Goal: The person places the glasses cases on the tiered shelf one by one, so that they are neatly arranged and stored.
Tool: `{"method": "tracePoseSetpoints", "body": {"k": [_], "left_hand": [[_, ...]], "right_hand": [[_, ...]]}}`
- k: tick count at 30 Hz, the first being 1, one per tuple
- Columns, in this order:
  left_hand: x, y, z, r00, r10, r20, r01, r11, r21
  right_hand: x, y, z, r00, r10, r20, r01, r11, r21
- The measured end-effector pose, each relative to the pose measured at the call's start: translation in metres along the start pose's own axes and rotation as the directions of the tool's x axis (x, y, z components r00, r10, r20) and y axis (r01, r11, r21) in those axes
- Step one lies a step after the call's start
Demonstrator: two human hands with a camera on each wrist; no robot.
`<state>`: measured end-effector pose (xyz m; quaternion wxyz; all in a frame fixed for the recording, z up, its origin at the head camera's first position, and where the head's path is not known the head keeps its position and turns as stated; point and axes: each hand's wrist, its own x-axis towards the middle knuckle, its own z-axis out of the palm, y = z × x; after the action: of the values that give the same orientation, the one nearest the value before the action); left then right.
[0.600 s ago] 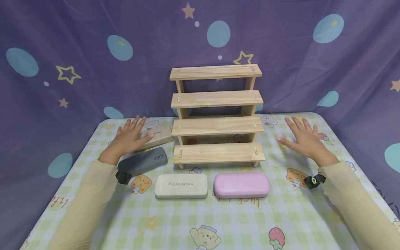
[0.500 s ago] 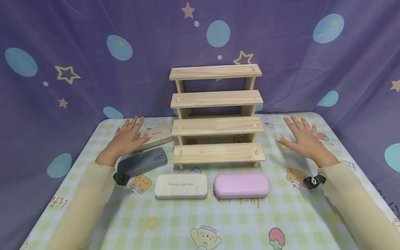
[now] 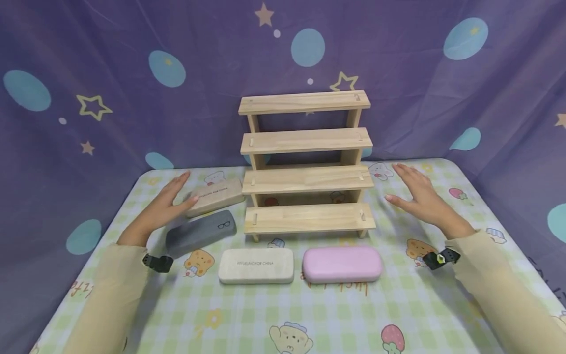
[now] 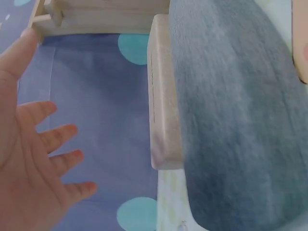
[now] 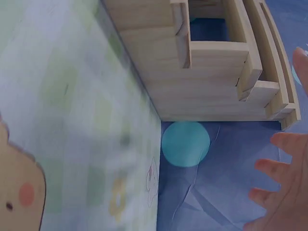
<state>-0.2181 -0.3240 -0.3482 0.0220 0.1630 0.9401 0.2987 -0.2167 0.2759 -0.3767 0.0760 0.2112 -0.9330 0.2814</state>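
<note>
One beige case (image 3: 216, 196), one grey case (image 3: 204, 232) toward left edge of surface (image 3: 239, 314), near my left hand (image 3: 160, 208), fingers spread, holding nothing. Wooden stand (image 3: 307, 179) toward back edge. My right hand (image 3: 423, 202) nearer right edge, fingers extended, empty.

The left arm (image 3: 112, 290) and right arm (image 3: 497, 290) stretch forward, well apart, sleeved to the wrists. The left grip (image 3: 161, 209), a bare hand, points ahead, thumb set away from its relaxed, separated fingers. The right grip (image 3: 426, 201), also a bare hand, mirrors it, thumb angled inward and fingers loosely spread.
</note>
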Motion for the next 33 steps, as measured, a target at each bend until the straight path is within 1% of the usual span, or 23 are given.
{"method": "tracePoseSetpoints", "body": {"k": [2,7,12,14,17,19,21,23,25,27,29,31,33], "left_hand": [[-0.003,-0.003,0.000,1.000,0.005,-0.010,-0.006,0.999,-0.052],[-0.013,-0.014,0.001,0.999,-0.031,-0.025,0.027,0.988,-0.150],[-0.022,-0.028,0.006,0.998,-0.034,-0.049,0.021,0.967,-0.254],[-0.025,-0.033,0.008,0.998,-0.035,-0.051,0.019,0.959,-0.283],[-0.031,-0.039,0.011,0.998,-0.052,-0.045,0.035,0.949,-0.312],[-0.036,-0.042,0.013,0.998,-0.039,-0.046,0.022,0.943,-0.332],[-0.040,-0.046,0.016,0.999,-0.001,-0.048,-0.017,0.928,-0.372],[-0.045,-0.051,0.019,0.997,0.052,-0.051,-0.069,0.910,-0.409],[-0.050,-0.055,0.022,0.993,0.106,-0.058,-0.121,0.878,-0.463],[-0.055,-0.059,0.025,0.989,0.136,-0.066,-0.151,0.852,-0.501],[-0.059,-0.062,0.026,0.988,0.139,-0.072,-0.155,0.834,-0.529],[-0.063,-0.065,0.028,0.989,0.130,-0.069,-0.146,0.819,-0.555],[-0.066,-0.067,0.029,0.992,0.117,-0.056,-0.128,0.811,-0.571]], "right_hand": [[0.002,-0.001,0.001,1.000,-0.013,-0.005,0.013,0.999,0.039],[0.005,-0.004,0.004,0.999,-0.035,-0.011,0.036,0.992,0.120],[0.008,-0.006,0.009,0.999,-0.035,-0.007,0.036,0.984,0.173],[0.010,-0.008,0.010,1.000,-0.030,-0.005,0.030,0.981,0.194],[0.012,-0.010,0.012,1.000,-0.015,-0.002,0.015,0.974,0.227],[0.014,-0.012,0.013,1.000,-0.002,0.001,0.002,0.968,0.253],[0.016,-0.012,0.015,1.000,0.009,0.003,-0.009,0.959,0.284],[0.017,-0.011,0.018,1.000,0.013,0.006,-0.014,0.947,0.320],[0.020,-0.011,0.020,1.000,0.007,0.009,-0.009,0.933,0.360],[0.022,-0.011,0.022,1.000,-0.003,0.006,0.000,0.917,0.398],[0.025,-0.012,0.024,1.000,-0.003,0.009,-0.001,0.903,0.430],[0.028,-0.012,0.025,1.000,-0.001,0.009,-0.003,0.891,0.453],[0.030,-0.012,0.026,1.000,0.008,0.017,-0.015,0.878,0.478]]}}
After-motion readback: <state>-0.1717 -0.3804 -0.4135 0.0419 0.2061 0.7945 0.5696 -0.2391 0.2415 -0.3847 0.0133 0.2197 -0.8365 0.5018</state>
